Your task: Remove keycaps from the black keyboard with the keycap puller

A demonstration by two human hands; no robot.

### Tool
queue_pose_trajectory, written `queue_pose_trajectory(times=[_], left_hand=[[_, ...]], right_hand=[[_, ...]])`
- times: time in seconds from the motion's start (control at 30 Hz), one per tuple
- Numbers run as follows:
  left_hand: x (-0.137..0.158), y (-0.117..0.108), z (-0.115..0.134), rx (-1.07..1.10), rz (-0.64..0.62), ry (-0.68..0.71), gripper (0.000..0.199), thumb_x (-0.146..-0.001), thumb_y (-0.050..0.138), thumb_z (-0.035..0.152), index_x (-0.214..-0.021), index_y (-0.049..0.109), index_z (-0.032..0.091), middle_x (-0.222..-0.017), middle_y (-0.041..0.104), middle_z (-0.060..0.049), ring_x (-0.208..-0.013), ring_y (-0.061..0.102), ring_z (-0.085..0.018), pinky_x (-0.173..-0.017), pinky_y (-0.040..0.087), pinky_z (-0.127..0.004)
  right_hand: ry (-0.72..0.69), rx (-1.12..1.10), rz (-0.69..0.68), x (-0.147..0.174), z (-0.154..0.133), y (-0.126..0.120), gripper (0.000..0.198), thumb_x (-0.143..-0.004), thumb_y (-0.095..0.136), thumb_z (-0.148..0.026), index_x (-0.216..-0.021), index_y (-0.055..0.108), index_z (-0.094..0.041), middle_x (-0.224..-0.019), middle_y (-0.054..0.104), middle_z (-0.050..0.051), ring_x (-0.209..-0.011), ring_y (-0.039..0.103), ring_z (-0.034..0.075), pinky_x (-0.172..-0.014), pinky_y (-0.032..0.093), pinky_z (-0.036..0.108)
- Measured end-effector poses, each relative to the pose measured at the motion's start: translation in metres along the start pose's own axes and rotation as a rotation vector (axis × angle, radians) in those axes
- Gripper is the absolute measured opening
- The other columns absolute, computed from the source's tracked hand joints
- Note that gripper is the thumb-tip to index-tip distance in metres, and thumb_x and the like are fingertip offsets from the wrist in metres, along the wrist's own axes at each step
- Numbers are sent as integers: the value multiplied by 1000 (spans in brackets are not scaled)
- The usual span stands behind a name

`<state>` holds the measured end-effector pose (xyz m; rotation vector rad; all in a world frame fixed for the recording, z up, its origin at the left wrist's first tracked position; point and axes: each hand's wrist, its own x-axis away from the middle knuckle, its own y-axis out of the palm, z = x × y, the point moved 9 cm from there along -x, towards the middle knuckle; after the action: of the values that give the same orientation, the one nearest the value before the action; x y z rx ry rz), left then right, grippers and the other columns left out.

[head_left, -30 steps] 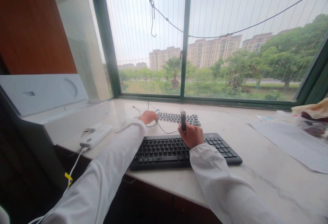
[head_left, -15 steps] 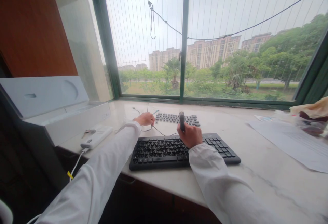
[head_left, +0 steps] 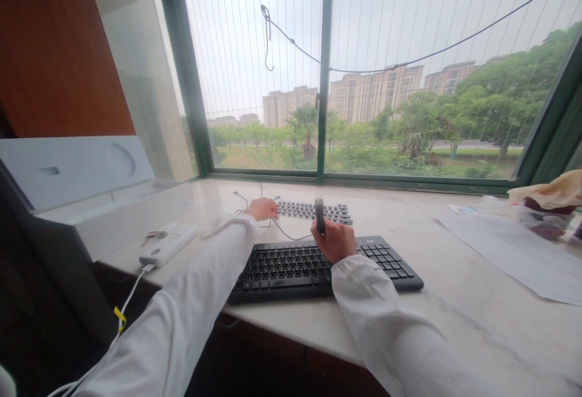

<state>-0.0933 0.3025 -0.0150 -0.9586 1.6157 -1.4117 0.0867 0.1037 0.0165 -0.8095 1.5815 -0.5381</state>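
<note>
A black keyboard (head_left: 291, 291) lies near the table's front edge, with many sockets bare of their keycaps. Behind it, loose keycaps (head_left: 313, 209) are laid out in rows. My left hand (head_left: 262, 209) is at the left end of these rows, its fingers drawn together; whatever they pinch is too small to make out. Above the keyboard, my right hand (head_left: 337, 240) is closed around a short dark stick-like tool (head_left: 319, 215) that points upward. The tool's lower end is hidden by the hand.
A thin cable (head_left: 291, 236) runs behind the keyboard, with its ends near my left hand. At left are an open white box (head_left: 113, 218) and a white power bank (head_left: 169, 245) with keys (head_left: 153, 236) on it. Paper sheets (head_left: 509, 251) lie at right, by a plastic bag (head_left: 543, 215).
My left hand has moved slightly right and away from me, toward the left end of the loose keycaps. My right hand still grips the dark tool in nearly the same place.
</note>
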Motion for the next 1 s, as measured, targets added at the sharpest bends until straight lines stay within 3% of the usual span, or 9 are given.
queue_pose_trajectory(times=[0.2,0.43,0.9,1.0], left_hand=[[-13,-3,7,-87,-50,-6,36,-68,76,44,-99,71,28,-111,69,-7,-100,64,-23,-89,48,-32],[-17,-2,17,-113,-41,39,21,-72,73,33,-92,74,27,-105,71,-6,-96,65,-22,-87,49,-32],[-12,-8,18,-102,-39,36,24,-70,77,30,-93,74,26,-107,70,-6,-98,65,-23,-87,49,-31],[-7,-14,17,-100,-30,28,26,-77,73,32,-100,70,20,-109,68,-8,-97,64,-21,-88,50,-36]], right_hand=[[14,35,19,-1,1,3,31,-90,44,-38,-85,68,-20,-58,66,2,-53,58,14,-56,27,26],[5,25,25,0,-1,0,30,-90,44,-37,-83,68,-20,-57,65,2,-53,58,14,-56,27,25],[1,8,17,-1,-1,-2,31,-91,43,-36,-81,67,-19,-57,66,2,-52,59,14,-56,24,26],[-12,-1,28,0,-1,-1,31,-91,42,-37,-81,67,-20,-57,65,2,-52,59,15,-56,24,26]])
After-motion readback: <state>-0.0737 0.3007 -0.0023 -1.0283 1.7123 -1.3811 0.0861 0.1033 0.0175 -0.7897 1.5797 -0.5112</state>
